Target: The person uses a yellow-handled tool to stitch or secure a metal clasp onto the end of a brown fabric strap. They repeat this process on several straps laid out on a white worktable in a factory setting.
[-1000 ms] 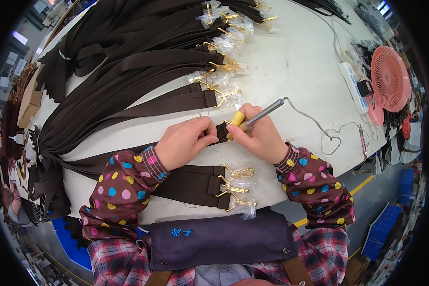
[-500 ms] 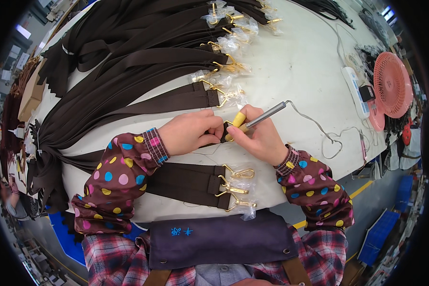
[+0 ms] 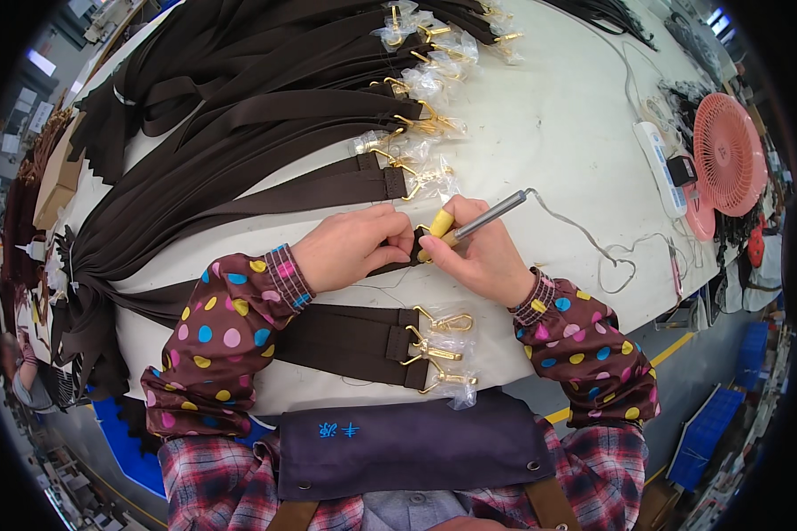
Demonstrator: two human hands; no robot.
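My left hand [image 3: 354,250] pinches the end of a dark brown webbing strap [image 3: 419,252] near a gold-coloured metal fitting, which the fingers partly hide. Right beside it, my right hand [image 3: 487,257] grips a corded pen-shaped tool [image 3: 500,212] with a grey metal barrel and a tan front part. A yellow sleeve [image 3: 443,221] sits at the right index finger. The tool's tip is hidden at the strap end. Below the hands lie more brown straps [image 3: 354,341] with gold snap hooks [image 3: 434,350] in clear plastic wrap.
Bundled dark straps [image 3: 266,133] spread over the table's left and far side, their wrapped hooks [image 3: 429,181] facing right. The tool's grey cord [image 3: 584,234] loops across the white table [image 3: 558,133]. A white power strip [image 3: 660,168] and pink fan [image 3: 728,155] stand at the right.
Both hands stay at the strap end with almost no movement. The left sleeve has shifted very slightly.
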